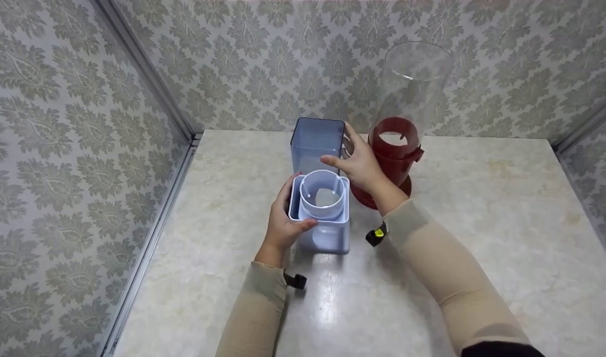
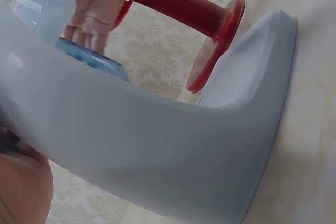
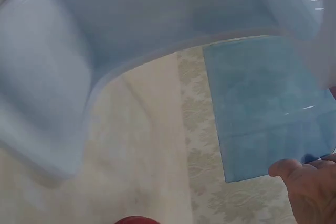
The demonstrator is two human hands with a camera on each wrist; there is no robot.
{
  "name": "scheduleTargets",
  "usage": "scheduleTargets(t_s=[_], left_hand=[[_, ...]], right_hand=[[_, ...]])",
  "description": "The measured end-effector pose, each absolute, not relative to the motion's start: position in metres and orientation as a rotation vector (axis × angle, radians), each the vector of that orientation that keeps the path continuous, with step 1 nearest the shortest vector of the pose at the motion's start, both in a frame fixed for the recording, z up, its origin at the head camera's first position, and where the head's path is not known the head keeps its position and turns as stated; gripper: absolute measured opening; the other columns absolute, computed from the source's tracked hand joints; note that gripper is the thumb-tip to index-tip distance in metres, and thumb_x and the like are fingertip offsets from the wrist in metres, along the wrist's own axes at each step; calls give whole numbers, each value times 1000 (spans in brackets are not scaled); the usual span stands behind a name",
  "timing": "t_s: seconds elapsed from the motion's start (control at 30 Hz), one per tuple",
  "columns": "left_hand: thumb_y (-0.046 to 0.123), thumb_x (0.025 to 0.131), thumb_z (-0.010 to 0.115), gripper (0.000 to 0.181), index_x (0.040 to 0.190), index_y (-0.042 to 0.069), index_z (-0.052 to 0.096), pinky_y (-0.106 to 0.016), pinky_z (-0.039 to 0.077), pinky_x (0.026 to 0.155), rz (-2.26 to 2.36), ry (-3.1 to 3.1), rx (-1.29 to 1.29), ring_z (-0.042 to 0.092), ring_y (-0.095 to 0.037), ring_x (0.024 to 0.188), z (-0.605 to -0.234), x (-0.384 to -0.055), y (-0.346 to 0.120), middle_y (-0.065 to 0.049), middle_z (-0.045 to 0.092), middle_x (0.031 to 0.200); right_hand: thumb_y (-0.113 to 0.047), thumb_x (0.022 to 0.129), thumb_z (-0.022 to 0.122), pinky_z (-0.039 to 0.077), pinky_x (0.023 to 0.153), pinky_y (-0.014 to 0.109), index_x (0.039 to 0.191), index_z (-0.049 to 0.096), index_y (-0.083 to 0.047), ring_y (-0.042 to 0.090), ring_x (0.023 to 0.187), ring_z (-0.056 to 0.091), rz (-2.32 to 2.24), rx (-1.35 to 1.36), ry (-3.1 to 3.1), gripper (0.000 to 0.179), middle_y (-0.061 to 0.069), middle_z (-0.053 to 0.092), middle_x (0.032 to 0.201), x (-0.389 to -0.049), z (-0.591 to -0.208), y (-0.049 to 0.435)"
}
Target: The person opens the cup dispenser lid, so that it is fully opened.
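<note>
A pale blue dispenser stand (image 1: 325, 238) rises from the table, with a round collar inside its square top and a curved body (image 2: 157, 140) in the left wrist view. My left hand (image 1: 281, 223) grips the top's left side, thumb over the front rim. Just behind the stand, a translucent blue square container (image 1: 315, 136) is held in my right hand (image 1: 365, 166), thumb toward its front and fingers along its right side. The right wrist view has the container (image 3: 262, 114) off the table, with the fingertips (image 3: 286, 167) at its lower edge.
Close to my right hand, a red dispenser stand (image 1: 394, 168) with a round foot stands on the pale table (image 1: 481, 238). A tall clear cylinder (image 1: 414, 89) rises from its top. Patterned walls (image 1: 263, 64) bound the table at the back and sides.
</note>
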State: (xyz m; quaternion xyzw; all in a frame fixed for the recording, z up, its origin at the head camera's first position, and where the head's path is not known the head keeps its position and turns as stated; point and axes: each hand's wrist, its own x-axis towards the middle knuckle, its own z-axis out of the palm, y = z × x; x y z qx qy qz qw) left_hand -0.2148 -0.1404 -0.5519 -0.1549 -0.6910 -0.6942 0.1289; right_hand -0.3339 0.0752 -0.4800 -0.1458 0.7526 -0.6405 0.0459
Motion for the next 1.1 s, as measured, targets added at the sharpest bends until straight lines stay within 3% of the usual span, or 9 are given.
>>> scheduleTargets(t_s=[0.2,0.4,0.67,0.83,1.1], left_hand=[[87,61,96,153,169,-7,42,-19,50,120,-2025,-1991,-469,65,-7,135,-553,-216,-140,-29,61,160],[88,60,96,155,169,-8,41,-19,51,120,-2041,-1991,-460,65,-6,135,-552,-216,-139,-30,60,161],[88,59,96,155,169,-7,42,-19,52,118,-2033,-1984,-455,66,-8,132,-554,-216,-139,-29,63,158],[86,60,98,155,170,-6,40,-20,53,117,-2055,-1991,-459,66,-8,132,-554,-215,-140,-29,61,160],[84,61,99,153,172,-4,39,-20,52,117,-2058,-2029,-474,65,-10,133,-551,-215,-145,-27,61,160]], right_hand=[[-26,93,97,34,141,49,182,24,-14,35,174,32,-1879,-377,2381,116,12,36,186,-339,-508,79],[-14,95,93,29,143,44,180,25,-7,33,174,33,-1891,-331,2410,109,18,40,183,-343,-534,83],[12,95,78,24,143,40,179,10,3,30,178,17,-2037,-462,2183,109,18,17,189,-340,-549,90],[9,98,76,29,141,40,180,12,-2,29,176,25,-1942,-471,2260,105,16,19,189,-336,-552,97],[4,100,76,26,143,39,181,7,-5,31,176,24,-1882,-470,2298,106,15,16,190,-332,-551,97]])
